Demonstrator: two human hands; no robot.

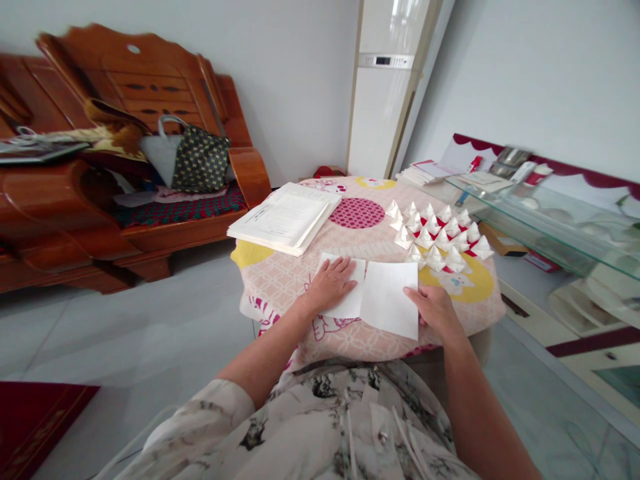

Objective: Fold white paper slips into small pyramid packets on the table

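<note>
A white sheet of paper [387,293] lies at the near side of the cloth-covered table, with a line down its middle. A narrow gap shows at the top of that line; I cannot tell whether the two halves still join lower down. My left hand [334,283] rests flat on the left half, fingers stretched out. At the right edge, my right hand [434,308] pinches the other half between thumb and fingers, and that side looks slightly raised. Beyond the right half stand rows of several folded white paper pieces [434,239] with pointed tops, red showing between them.
A stack of printed papers [285,217] lies at the table's left. The patterned tablecloth [280,283] hangs over the edge. To the right is a glass-shelved cabinet [560,220] with things on it. A wooden sofa [150,87] holding bags [200,159] stands at the left.
</note>
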